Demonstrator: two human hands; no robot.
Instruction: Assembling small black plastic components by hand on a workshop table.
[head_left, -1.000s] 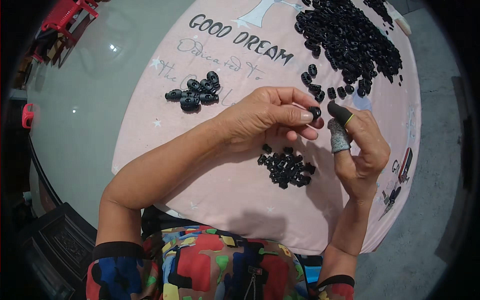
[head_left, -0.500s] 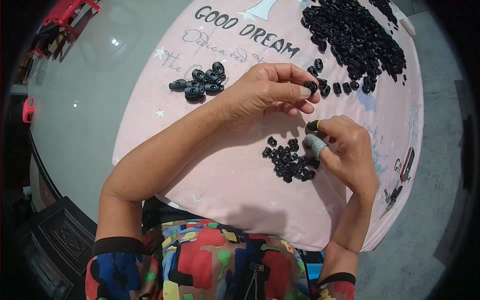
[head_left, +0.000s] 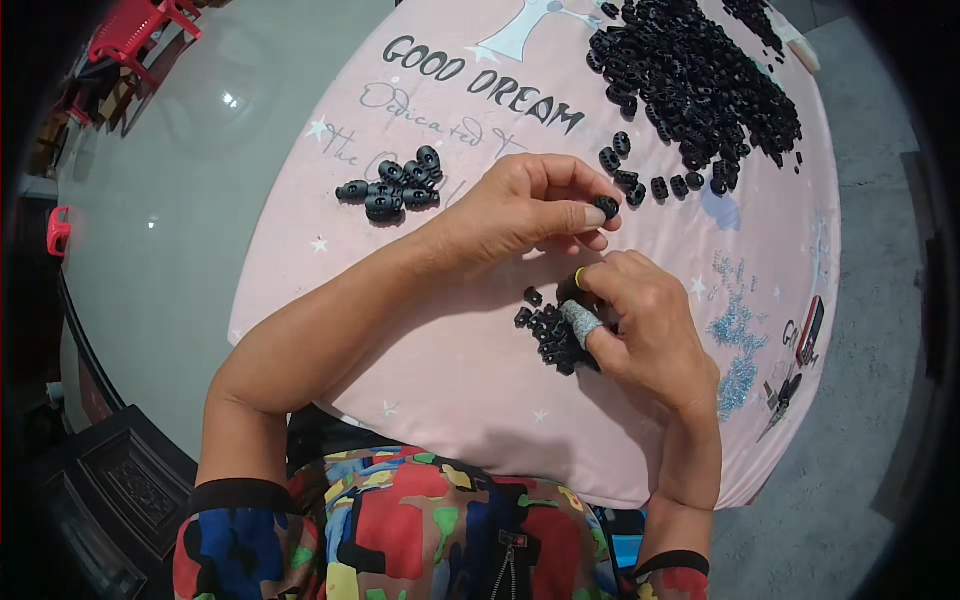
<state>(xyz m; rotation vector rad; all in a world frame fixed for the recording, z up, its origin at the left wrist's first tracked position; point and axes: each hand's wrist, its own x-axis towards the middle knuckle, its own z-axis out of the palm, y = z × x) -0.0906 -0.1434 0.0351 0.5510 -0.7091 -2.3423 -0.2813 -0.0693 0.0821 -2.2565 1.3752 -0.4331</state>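
Note:
Between thumb and fingers, my left hand (head_left: 515, 210) pinches a black cord lock body (head_left: 606, 207) above the pink cloth. Below it, my right hand (head_left: 650, 320) bends down at a small pile of black cord lock plungers (head_left: 550, 342). Its thumb has a grey wrap, and one finger wears a black cover with a yellow rim. Those two tips are close together at the pile's edge; what lies between them is hidden. Several longer black cord locks (head_left: 388, 192) lie clustered left of my left hand. Beyond it, loose cord lock bodies (head_left: 660, 187) trail from a large heap (head_left: 700, 90).
The pink printed cloth (head_left: 450, 390) covers a table with a curved edge. At the right lie tiny bluish pieces (head_left: 738, 380), a red and black object (head_left: 811, 330) and a pair of snips (head_left: 780, 405). A red plastic stool (head_left: 130, 40) stands on the floor at the far left.
My right hand has moved left and slightly down onto the plunger pile, uncovering the bluish pieces. My left hand has come down slightly, still pinching the cord lock body.

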